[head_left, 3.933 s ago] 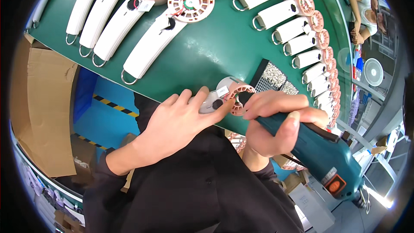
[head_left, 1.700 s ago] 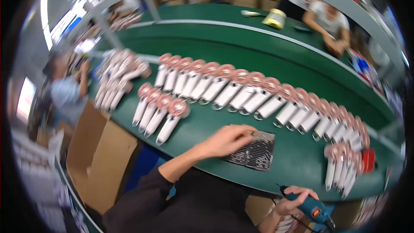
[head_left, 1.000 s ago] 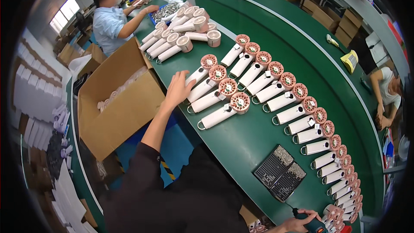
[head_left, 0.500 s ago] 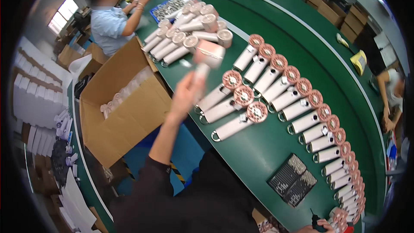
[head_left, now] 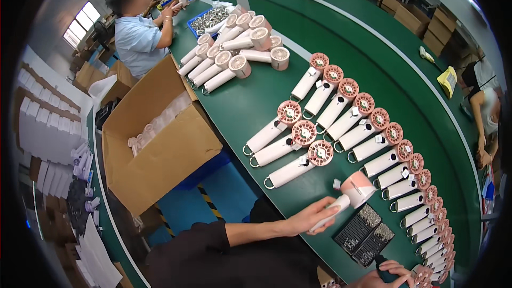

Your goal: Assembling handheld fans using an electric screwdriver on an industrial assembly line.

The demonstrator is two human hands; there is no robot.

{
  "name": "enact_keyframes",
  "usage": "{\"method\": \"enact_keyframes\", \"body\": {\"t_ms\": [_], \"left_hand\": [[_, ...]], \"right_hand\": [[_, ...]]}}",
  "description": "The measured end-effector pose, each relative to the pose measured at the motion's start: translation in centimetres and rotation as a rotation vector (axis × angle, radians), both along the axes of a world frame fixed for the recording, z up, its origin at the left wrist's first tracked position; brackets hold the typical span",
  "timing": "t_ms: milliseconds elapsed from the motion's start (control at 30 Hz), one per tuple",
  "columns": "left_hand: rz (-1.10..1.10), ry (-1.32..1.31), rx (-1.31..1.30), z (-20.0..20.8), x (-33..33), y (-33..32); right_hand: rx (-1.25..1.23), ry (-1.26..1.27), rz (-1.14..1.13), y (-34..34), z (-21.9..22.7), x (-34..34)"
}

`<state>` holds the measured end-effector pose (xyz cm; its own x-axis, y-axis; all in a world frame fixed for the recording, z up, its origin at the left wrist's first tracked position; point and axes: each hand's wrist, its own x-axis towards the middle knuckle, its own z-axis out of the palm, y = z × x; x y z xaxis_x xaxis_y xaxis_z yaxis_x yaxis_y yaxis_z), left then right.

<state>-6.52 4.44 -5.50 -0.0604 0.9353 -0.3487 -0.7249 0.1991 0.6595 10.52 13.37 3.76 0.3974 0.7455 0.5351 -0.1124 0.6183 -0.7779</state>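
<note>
Nearby, rows of white-and-pink handheld fans point(head_left: 290, 172) lying side by side on a curved green conveyor table point(head_left: 250, 96). Left hand point(head_left: 312, 216) closed around white handle of one fan point(head_left: 349, 194), lifted just above a black screw tray point(head_left: 367, 229). Right hand point(head_left: 386, 276) at lower edge, grip impossible to judge. Open cardboard box point(head_left: 160, 144) beside table; co-worker point(head_left: 138, 34) beyond.
</note>
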Motion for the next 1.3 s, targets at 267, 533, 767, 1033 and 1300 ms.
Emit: {"method": "enact_keyframes", "body": {"t_ms": [267, 533, 767, 1033, 1300], "left_hand": [[0.017, 0.015, -0.038, -2.1, 0.8, -0.3], [-0.062, -0.042, -0.143, -1.2, -0.3, 1.2], [-0.12, 0.117, -0.098, -1.3, 0.5, 0.3], [-0.108, 0.123, -0.079, -1.6, 0.5, -0.1], [-0.103, 0.111, -0.043, -1.8, 0.3, 0.2]], "right_hand": [[0.058, -0.293, -0.178, 0.5, -3.8, 2.4], [-0.094, -0.066, 0.432, -0.6, -2.7, 0.0], [-0.201, -0.188, 0.49, -1.4, -4.3, 1.1], [-0.262, -0.131, 0.494, -1.4, -4.9, 0.2], [-0.274, -0.199, 0.475, -1.3, -5.7, -0.3]]}}
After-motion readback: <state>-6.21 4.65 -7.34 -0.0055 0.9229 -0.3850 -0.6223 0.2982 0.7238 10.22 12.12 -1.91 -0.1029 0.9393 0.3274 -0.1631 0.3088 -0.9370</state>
